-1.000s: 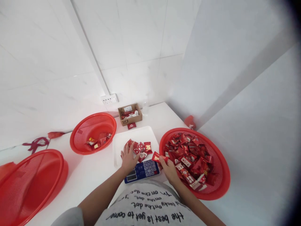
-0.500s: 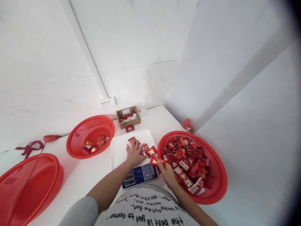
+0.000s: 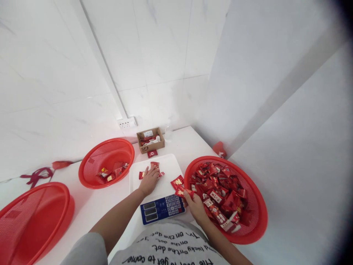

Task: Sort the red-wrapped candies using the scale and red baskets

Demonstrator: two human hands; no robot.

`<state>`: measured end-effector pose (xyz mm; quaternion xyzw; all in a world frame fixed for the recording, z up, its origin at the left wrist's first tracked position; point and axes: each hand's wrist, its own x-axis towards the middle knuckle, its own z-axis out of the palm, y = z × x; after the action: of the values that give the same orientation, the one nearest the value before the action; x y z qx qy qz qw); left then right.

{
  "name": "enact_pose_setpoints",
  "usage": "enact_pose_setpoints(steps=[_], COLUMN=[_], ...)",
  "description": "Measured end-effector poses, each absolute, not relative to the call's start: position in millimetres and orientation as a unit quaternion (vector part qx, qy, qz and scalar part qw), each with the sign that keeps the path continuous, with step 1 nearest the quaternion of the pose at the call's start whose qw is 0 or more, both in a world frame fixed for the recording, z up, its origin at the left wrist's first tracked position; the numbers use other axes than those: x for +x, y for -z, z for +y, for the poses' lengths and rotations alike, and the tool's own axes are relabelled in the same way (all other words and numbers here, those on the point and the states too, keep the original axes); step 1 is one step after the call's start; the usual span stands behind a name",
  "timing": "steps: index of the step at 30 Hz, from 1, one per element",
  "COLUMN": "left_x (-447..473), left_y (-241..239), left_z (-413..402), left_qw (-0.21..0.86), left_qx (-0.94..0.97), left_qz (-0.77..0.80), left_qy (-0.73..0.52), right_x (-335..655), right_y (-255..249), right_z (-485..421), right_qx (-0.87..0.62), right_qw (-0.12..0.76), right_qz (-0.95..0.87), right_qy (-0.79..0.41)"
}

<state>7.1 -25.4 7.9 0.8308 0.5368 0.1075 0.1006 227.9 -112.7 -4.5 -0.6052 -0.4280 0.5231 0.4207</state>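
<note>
Sorting red foil packets on white scale tray [image 3: 176, 167]: left hand [image 3: 149, 181] flat, spread on a few; right hand [image 3: 195, 204] pinches one packet [image 3: 182, 191]; right-of-tray red mesh basket [image 3: 259, 206] mostly full.

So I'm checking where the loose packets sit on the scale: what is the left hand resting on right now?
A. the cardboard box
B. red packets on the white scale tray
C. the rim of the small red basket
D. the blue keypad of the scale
B: the left hand lies flat over a few red packets on the white scale tray, beyond the blue keypad.
</note>
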Motion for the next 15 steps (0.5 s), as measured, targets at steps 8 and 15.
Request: enact_pose_setpoints(steps=[8, 15], left_x=[18, 17], left_y=[-18, -16], left_z=[-53, -62], left_qw=[0.119, 0.143], left_qx=[0.800, 0.809], left_qz=[0.576, 0.557], left_qy=[-0.121, -0.123], right_x=[228, 227], right_y=[7, 3], right_z=[-112, -112], right_qx=[-0.605, -0.602], right_qw=[0.423, 0.431], right_qz=[-0.425, -0.417], right_qy=[-0.524, -0.527])
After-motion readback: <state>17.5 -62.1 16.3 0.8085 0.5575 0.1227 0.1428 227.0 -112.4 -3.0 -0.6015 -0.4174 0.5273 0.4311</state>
